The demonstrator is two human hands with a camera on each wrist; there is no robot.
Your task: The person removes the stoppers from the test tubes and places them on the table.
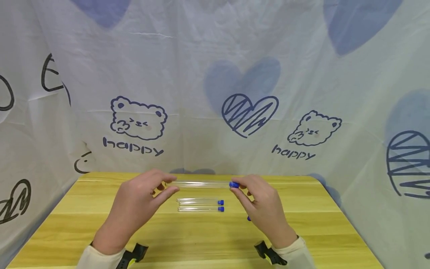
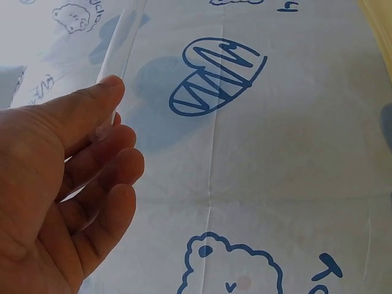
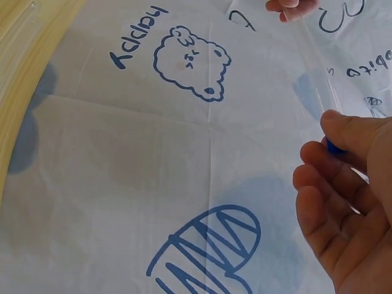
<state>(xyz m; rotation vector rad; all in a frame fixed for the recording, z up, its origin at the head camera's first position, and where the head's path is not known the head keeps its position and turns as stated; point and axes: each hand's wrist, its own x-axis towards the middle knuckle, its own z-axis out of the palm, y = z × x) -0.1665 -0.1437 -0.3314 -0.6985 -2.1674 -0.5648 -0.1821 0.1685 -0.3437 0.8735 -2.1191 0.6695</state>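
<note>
Held level above the table is a clear test tube (image 1: pixel 203 184) with a blue cap (image 1: pixel 234 184). My left hand (image 1: pixel 137 203) pinches its rounded end between thumb and fingers; the same tube (image 2: pixel 116 46) slants up out of that grip in the left wrist view. At the capped end, my right hand (image 1: pixel 263 203) grips with thumb and index finger. In the right wrist view, the cap (image 3: pixel 332 147) shows only partly behind the thumb. Below the raised tube, capped test tubes (image 1: pixel 198 209) lie side by side on the table, blue caps to the right.
The wooden table (image 1: pixel 188 239) has light yellow planks. Beside my right hand a small blue piece (image 1: pixel 249 218) peeks out, mostly hidden. A pale cloth (image 1: pixel 198 142) printed with hearts and bears hangs behind the table and at both sides.
</note>
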